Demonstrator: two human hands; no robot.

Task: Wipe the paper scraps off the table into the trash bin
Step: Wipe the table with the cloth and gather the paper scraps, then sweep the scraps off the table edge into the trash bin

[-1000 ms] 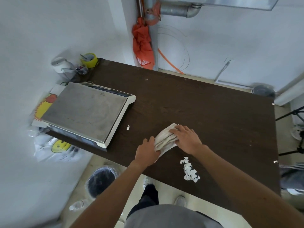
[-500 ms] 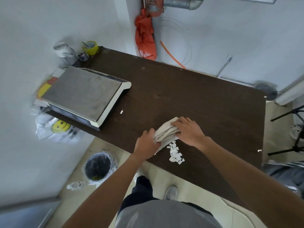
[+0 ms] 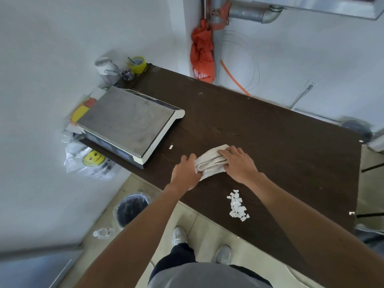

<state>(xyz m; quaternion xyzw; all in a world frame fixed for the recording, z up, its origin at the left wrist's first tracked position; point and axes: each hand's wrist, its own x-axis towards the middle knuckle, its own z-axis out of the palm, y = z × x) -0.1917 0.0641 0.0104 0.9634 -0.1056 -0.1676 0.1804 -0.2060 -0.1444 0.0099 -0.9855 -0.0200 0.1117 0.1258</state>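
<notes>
The dark, matte table (image 3: 270,132) carries a flat metal-topped scale (image 3: 128,121) at its left end. Below its near edge stands a round trash bin (image 3: 132,207) with a dark liner. At the table's middle lies a folded beige cloth (image 3: 209,161). The left hand (image 3: 185,173) grips its end, and the right hand (image 3: 239,163) presses on it with fingers flat. The white paper scraps (image 3: 238,206) are heaped near the front edge.

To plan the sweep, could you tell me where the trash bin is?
Head view: the trash bin stands on the floor, lower left, off the table edge.

Bright even light, soft shadows, wide-angle edge distortion.
</notes>
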